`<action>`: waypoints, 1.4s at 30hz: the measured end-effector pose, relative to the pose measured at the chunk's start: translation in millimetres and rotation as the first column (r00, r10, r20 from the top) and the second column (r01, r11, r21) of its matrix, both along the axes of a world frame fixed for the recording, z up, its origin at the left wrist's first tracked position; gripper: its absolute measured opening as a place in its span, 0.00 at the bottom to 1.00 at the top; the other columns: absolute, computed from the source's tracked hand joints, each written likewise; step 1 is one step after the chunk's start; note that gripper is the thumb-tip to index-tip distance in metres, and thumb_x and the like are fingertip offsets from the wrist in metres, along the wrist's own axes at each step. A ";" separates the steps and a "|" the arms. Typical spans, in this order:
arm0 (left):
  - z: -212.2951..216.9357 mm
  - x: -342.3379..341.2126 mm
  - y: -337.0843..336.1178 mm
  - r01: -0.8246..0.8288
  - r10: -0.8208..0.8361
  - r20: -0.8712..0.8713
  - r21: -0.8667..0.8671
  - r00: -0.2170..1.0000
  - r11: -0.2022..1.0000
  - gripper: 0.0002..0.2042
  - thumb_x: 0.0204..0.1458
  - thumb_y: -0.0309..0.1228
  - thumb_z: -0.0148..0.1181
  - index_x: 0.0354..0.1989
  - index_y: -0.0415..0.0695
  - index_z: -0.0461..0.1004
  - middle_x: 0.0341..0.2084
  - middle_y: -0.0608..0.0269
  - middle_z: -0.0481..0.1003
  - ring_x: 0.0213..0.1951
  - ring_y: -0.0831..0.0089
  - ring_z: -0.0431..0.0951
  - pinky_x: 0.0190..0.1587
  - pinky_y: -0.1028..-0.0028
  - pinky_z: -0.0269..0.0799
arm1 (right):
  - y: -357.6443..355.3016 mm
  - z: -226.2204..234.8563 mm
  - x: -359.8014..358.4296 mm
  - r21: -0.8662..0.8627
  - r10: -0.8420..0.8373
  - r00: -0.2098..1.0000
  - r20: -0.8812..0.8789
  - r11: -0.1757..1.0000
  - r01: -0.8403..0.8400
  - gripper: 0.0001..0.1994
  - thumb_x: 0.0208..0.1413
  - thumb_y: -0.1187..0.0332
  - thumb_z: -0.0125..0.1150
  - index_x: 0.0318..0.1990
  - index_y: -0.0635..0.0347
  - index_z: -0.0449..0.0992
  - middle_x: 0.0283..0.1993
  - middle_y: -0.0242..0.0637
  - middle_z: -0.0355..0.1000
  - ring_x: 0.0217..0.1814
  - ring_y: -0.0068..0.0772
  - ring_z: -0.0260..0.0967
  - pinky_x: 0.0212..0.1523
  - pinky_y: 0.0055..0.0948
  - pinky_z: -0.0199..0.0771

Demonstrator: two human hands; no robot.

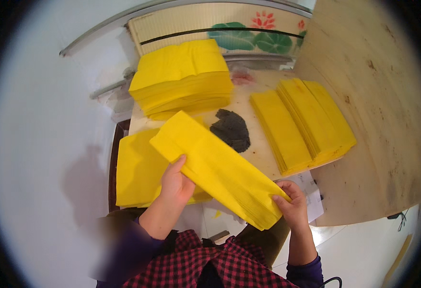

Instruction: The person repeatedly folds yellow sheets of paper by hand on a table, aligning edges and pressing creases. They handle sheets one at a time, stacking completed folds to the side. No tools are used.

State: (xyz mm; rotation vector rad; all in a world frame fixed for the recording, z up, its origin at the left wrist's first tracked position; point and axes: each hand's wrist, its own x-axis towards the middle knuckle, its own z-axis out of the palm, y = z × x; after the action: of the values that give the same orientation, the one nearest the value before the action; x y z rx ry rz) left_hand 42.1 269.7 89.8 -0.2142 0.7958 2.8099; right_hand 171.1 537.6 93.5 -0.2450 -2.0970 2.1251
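Observation:
A long folded piece of yellow fabric (220,170) hangs slantwise above the near part of the table, its upper end to the left. My left hand (176,181) grips its lower left edge, with the thumb on top and the fingers hidden beneath. At the lower right end my right hand (292,201) pinches the fabric, thumb over the face and fingers round the edge. Under the left part of it lies a wider yellow stack (138,158), partly covered by the fabric and my left hand.
A tall pile of folded yellow fabric (181,79) stands at the back left. Narrower yellow stacks (301,125) lie on the right. A dark grey crumpled cloth (231,130) sits mid-table. A wooden board (368,120) rises at the right; paper (309,194) shows by the table's near edge.

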 end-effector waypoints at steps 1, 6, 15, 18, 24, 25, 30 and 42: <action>3.0 -10.0 17.0 0.013 -0.012 0.033 -0.038 0.999 0.999 0.17 0.60 0.25 0.48 0.58 0.41 0.63 0.55 0.56 0.69 0.57 0.59 0.68 0.62 0.58 0.62 | 7.9 -4.8 2.8 -0.037 -0.060 0.998 -0.031 0.998 0.059 0.12 0.54 0.81 0.60 0.46 0.66 0.70 0.43 0.34 0.74 0.46 0.23 0.70 0.49 0.22 0.69; 8.0 -70.6 98.9 0.151 -0.142 0.080 -0.119 0.987 0.981 0.16 0.60 0.24 0.46 0.57 0.39 0.63 0.55 0.55 0.68 0.56 0.58 0.68 0.61 0.57 0.63 | 49.5 -12.5 2.1 -0.066 -0.259 0.966 -0.011 0.964 0.257 0.13 0.55 0.81 0.57 0.48 0.64 0.69 0.44 0.36 0.74 0.45 0.25 0.71 0.48 0.22 0.70; -18.3 -176.5 218.3 0.334 -0.311 0.142 -0.191 0.940 0.923 0.17 0.62 0.27 0.45 0.59 0.38 0.62 0.57 0.52 0.67 0.56 0.55 0.69 0.61 0.56 0.64 | 104.2 -40.2 -45.8 0.059 -0.550 0.832 -0.067 0.831 0.554 0.11 0.55 0.79 0.57 0.46 0.60 0.71 0.36 0.32 0.74 0.34 0.18 0.69 0.35 0.17 0.69; -31.3 -205.6 247.4 0.349 -0.305 0.196 -0.255 0.932 0.902 0.17 0.62 0.28 0.45 0.59 0.38 0.61 0.57 0.52 0.67 0.56 0.55 0.69 0.60 0.56 0.64 | 118.4 -51.6 -63.4 0.115 -0.586 0.805 -0.089 0.797 0.593 0.08 0.55 0.78 0.59 0.42 0.61 0.74 0.34 0.29 0.73 0.29 0.15 0.66 0.28 0.16 0.66; -58.5 -243.3 283.4 0.405 -0.365 0.181 -0.304 0.913 0.862 0.17 0.62 0.28 0.45 0.58 0.36 0.61 0.56 0.49 0.67 0.55 0.54 0.70 0.58 0.55 0.67 | 132.2 -68.1 -80.6 0.149 -0.595 0.802 -0.053 0.789 0.596 0.07 0.55 0.76 0.60 0.41 0.63 0.76 0.33 0.28 0.72 0.25 0.14 0.63 0.26 0.17 0.65; -61.7 -247.3 286.5 0.409 -0.370 0.178 -0.317 0.912 0.856 0.17 0.62 0.27 0.45 0.58 0.36 0.61 0.55 0.49 0.67 0.54 0.53 0.70 0.58 0.55 0.67 | 133.6 -71.0 -82.8 0.168 -0.590 0.805 -0.061 0.789 0.591 0.07 0.55 0.76 0.60 0.42 0.63 0.76 0.34 0.29 0.72 0.25 0.15 0.63 0.26 0.17 0.65; -73.8 -258.5 295.3 0.401 -0.361 0.175 -0.383 0.916 0.832 0.16 0.62 0.26 0.44 0.57 0.35 0.61 0.53 0.48 0.69 0.52 0.52 0.72 0.57 0.55 0.69 | 138.0 -82.9 -88.0 0.227 -0.577 0.812 -0.089 0.782 0.581 0.10 0.54 0.78 0.60 0.45 0.63 0.76 0.39 0.34 0.72 0.28 0.18 0.66 0.28 0.18 0.68; -53.2 -220.7 291.0 -0.004 -0.098 -0.126 -0.633 0.987 0.774 0.19 0.57 0.18 0.45 0.58 0.37 0.61 0.54 0.54 0.68 0.54 0.60 0.70 0.55 0.65 0.66 | 134.3 -85.3 -84.6 0.319 -0.584 0.794 -0.170 0.729 0.605 0.14 0.51 0.80 0.60 0.46 0.62 0.75 0.55 0.46 0.69 0.48 0.32 0.72 0.40 0.23 0.75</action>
State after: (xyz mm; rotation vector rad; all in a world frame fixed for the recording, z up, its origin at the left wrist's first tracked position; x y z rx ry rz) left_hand -178.6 560.7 36.6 -0.0734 1.7466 2.4177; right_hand 86.4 672.0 8.2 -0.6952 -1.9604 1.3340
